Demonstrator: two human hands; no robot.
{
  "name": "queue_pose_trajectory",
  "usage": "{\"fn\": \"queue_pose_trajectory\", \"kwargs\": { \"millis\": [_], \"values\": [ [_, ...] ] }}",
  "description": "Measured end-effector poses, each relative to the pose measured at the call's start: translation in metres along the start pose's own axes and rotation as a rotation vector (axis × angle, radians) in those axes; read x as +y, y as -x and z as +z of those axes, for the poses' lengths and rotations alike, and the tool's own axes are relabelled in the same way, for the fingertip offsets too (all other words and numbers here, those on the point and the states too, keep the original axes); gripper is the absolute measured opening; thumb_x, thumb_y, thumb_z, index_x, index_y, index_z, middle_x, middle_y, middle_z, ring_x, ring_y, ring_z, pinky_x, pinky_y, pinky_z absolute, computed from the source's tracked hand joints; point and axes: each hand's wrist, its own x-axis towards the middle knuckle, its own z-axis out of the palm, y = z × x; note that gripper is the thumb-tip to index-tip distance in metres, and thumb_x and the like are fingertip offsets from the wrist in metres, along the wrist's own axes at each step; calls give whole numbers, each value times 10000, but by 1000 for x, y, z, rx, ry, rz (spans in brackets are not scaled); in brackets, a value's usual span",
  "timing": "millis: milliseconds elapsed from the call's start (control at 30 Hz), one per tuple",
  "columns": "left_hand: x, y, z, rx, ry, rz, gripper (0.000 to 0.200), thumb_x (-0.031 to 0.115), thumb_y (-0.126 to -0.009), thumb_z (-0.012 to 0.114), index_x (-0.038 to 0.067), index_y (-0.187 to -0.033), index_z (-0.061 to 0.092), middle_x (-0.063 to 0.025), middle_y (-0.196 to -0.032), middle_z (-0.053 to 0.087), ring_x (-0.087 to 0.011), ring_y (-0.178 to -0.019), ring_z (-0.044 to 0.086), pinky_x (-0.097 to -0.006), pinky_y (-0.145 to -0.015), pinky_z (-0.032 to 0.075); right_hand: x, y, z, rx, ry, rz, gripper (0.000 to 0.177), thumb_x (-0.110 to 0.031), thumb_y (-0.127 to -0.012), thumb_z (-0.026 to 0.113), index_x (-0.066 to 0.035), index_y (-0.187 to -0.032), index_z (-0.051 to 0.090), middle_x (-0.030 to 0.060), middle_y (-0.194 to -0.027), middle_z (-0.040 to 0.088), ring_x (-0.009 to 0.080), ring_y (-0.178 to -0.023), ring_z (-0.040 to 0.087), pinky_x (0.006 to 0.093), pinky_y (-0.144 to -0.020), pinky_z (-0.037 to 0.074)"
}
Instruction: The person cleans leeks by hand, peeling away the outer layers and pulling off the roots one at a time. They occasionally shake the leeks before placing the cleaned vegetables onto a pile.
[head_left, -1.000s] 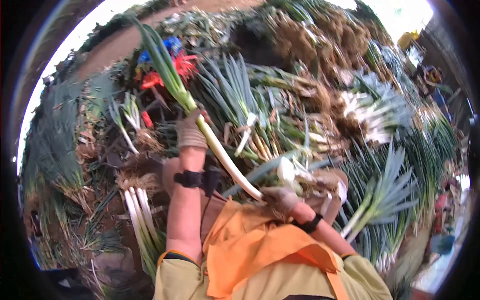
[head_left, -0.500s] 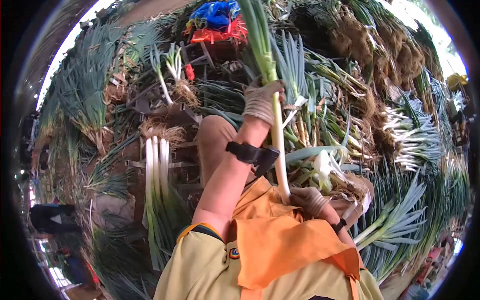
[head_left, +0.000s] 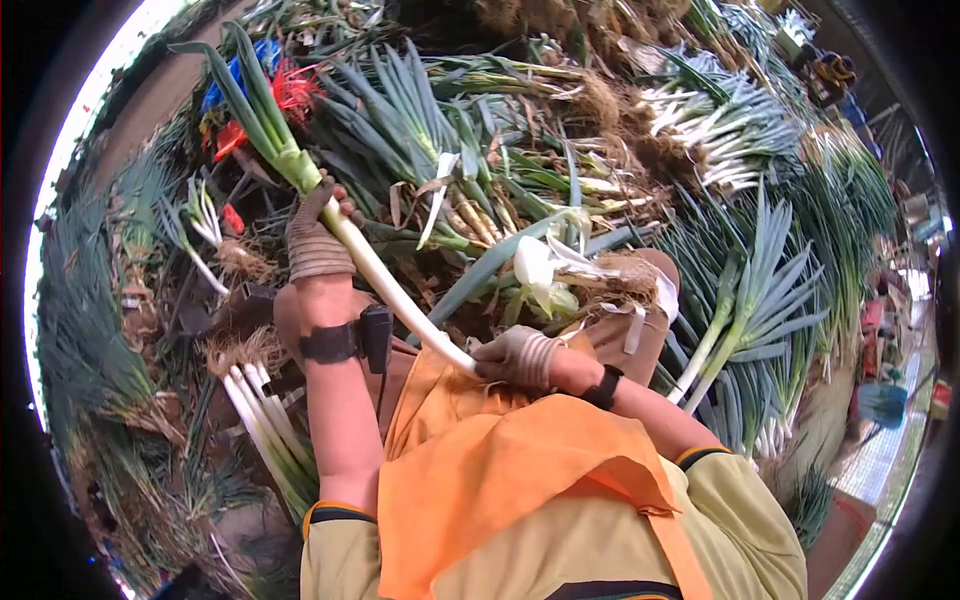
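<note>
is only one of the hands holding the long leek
No, both grip the leek: the left hand is closed round it just below the green leaves, and the right hand holds its white end.

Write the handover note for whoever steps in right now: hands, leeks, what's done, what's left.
Left hand: gloved, closed around the leek where the white shaft meets the green leaves.
Right hand: gloved, closed over the leek's lower white end, above the orange apron. The end itself is hidden.
Things: the leek is held slanted across the lap, leaves up-left. Peelings lie by the right knee.
Done: a few clean white stalks lie left of the left arm.
Left: heaps of leeks with earthy roots all around.
</note>
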Motion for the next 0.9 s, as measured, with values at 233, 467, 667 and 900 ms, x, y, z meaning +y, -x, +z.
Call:
{"fn": "queue_pose_trajectory", "kwargs": {
  "millis": [233,467,667,900],
  "values": [
    [-13,14,1,-220,-331,138,303,116,-833,513,25,-1113,444,-86,-827,528,-150,-663,525,-247,-609,467,15,-2,13,-57,161,-81,209,-259,-746,491,-79,-712,591,141,-613,559,318,-548,538,391,-516,431],
    [-12,10,34,-547,179,-123,340,124,-856,477,-5,-1158,389,-103,-808,480,-165,-695,466,-291,-646,407,11,-6,7,-38,153,72,174,-227,-668,525,-107,-738,629,131,-711,600,278,-609,583,358,-563,458],
    [36,-7,57,-736,192,-35,360,190,-820,537,13,-1119,442,-53,-767,490,-127,-652,458,-278,-615,389,69,-15,14,349,10,369,205,-211,-660,555,-79,-785,650,152,-737,607,267,-627,588,335,-606,472],
    [136,-16,92,-720,199,48,380,154,-785,580,-17,-1103,461,-52,-798,511,-138,-621,486,-262,-602,433,74,32,-41,396,-494,70,341,-143,-751,565,-55,-1078,536,115,-977,590,209,-813,574,303,-699,470]
  ]
}}
